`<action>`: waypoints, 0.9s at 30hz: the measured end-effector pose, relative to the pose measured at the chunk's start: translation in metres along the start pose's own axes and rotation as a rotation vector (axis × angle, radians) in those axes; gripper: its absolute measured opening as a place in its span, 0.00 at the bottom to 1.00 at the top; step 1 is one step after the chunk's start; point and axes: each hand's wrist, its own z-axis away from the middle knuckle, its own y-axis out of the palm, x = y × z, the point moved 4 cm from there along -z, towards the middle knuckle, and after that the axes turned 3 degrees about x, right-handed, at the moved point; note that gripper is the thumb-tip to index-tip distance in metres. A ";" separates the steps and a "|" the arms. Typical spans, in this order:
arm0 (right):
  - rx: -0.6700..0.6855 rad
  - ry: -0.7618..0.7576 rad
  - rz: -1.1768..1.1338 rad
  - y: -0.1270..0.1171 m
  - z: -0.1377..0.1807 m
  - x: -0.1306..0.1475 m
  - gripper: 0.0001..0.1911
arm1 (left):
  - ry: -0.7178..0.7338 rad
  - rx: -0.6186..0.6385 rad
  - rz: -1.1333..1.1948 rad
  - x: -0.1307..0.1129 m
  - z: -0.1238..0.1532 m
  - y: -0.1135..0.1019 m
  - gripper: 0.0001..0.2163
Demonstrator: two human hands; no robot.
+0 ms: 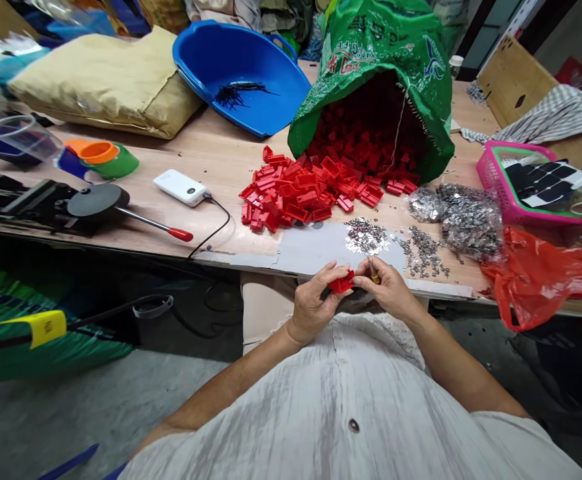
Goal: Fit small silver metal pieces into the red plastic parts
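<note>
Near the table's front edge my left hand (315, 301) is closed on a red plastic housing (341, 283). My right hand (383, 285) touches the same red part with its fingertips. A small tool with a yellow handle (375, 276) is tucked in the right hand's fingers; its exact kind is hard to make out. Just beyond the hands, small shiny metal pieces (367, 236) lie on a grey sheet (315, 247). Behind them a heap of red plastic housings (295, 190) spills from a green woven sack (371, 40).
A blue basin (275, 100) with thin black pieces stands behind the heap. To the left are a white power bank (179, 187) and a red-tipped lever (158, 223). On the right are bagged metal pieces (471, 220), a pink basket (491, 177) and a red plastic bag (551, 280).
</note>
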 end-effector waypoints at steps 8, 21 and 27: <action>0.134 0.046 -0.122 0.008 0.005 -0.019 0.14 | 0.059 0.101 -0.047 -0.001 0.009 0.012 0.16; 0.283 0.227 -0.475 0.014 0.018 -0.030 0.22 | -0.270 0.160 0.347 0.019 0.017 0.011 0.15; 0.255 0.205 -0.206 -0.001 0.007 -0.034 0.22 | -0.559 0.094 0.709 0.042 0.016 0.013 0.15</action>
